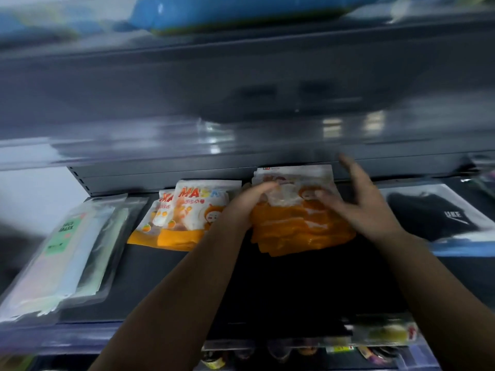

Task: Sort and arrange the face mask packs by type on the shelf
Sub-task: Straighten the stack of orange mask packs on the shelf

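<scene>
Both hands are working one heap of orange mask packs (300, 226) at mid-shelf (166, 279): left hand (243, 202) is curling over its left edge, seemingly steadying it, while right hand (367, 207) is lying spread, fingers straight, on its right side, probably squaring the pile. Matching orange packs (184, 218) are standing at 9 o'clock, pastel packs (67, 253) beyond; a black pack (434, 212) is lying at 3 o'clock. Types look grouped already. Motion blur is hiding the finer grip.
</scene>
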The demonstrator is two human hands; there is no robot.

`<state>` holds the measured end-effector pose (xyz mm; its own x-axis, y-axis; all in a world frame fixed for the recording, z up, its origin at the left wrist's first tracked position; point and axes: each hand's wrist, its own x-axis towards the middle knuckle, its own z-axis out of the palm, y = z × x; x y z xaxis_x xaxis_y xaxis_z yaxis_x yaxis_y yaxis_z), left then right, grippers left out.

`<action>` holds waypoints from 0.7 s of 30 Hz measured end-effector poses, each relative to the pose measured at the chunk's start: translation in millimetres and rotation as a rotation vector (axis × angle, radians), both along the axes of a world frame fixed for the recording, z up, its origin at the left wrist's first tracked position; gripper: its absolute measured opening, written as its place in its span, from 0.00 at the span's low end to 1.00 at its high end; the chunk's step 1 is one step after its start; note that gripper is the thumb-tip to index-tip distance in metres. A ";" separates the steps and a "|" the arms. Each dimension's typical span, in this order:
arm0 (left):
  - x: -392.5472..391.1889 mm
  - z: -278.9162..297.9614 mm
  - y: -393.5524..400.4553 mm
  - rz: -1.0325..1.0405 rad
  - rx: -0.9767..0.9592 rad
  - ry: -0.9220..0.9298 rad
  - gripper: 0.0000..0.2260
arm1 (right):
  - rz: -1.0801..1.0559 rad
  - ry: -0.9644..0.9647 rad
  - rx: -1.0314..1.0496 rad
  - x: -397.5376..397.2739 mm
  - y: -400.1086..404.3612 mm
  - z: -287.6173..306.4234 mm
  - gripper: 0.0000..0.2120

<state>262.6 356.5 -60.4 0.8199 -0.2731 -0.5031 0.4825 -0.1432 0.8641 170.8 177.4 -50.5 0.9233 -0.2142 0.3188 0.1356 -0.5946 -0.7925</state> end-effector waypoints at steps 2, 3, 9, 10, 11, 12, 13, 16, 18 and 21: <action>-0.9 3.6 -2.1 0.022 0.013 -0.021 0.21 | 0.079 -0.129 -0.561 -9.1 8.5 4.3 0.41; -1.0 4.3 -3.0 0.032 0.019 -0.019 0.22 | 0.090 -0.170 -0.791 -10.9 13.7 1.7 0.42; -3.3 4.6 17.8 0.125 -0.138 -0.040 0.11 | 0.196 -0.016 -1.210 -4.8 47.9 -27.6 0.53; -1.9 2.1 28.2 0.178 -0.101 -0.130 0.09 | 0.175 0.004 -1.194 -0.8 46.5 -29.7 0.52; -2.9 2.3 38.1 0.233 -0.063 -0.249 0.07 | 0.168 0.042 -1.168 2.1 45.7 -27.9 0.51; -2.7 -0.7 50.5 0.273 0.006 -0.376 0.09 | 0.164 0.061 -1.148 5.0 45.1 -26.4 0.51; -2.8 -2.6 63.0 0.289 0.084 -0.490 0.14 | 0.170 0.099 -1.137 7.0 45.9 -22.9 0.50; -1.0 -19.1 106.9 0.326 0.279 -0.676 0.20 | 0.167 0.142 -1.084 11.7 46.9 -12.8 0.47; -1.3 -28.4 134.5 0.343 0.471 -0.688 0.30 | 0.144 0.141 -1.095 9.9 49.3 -12.7 0.48; -3.3 -40.8 160.5 0.225 0.853 -0.513 0.42 | 0.158 0.144 -1.128 5.3 61.4 -8.4 0.50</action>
<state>259.3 517.0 -101.2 0.9795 0.1987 -0.0320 0.1745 -0.7594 0.6268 176.2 238.8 -58.9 0.9581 0.2473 0.1448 0.2228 -0.9606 0.1664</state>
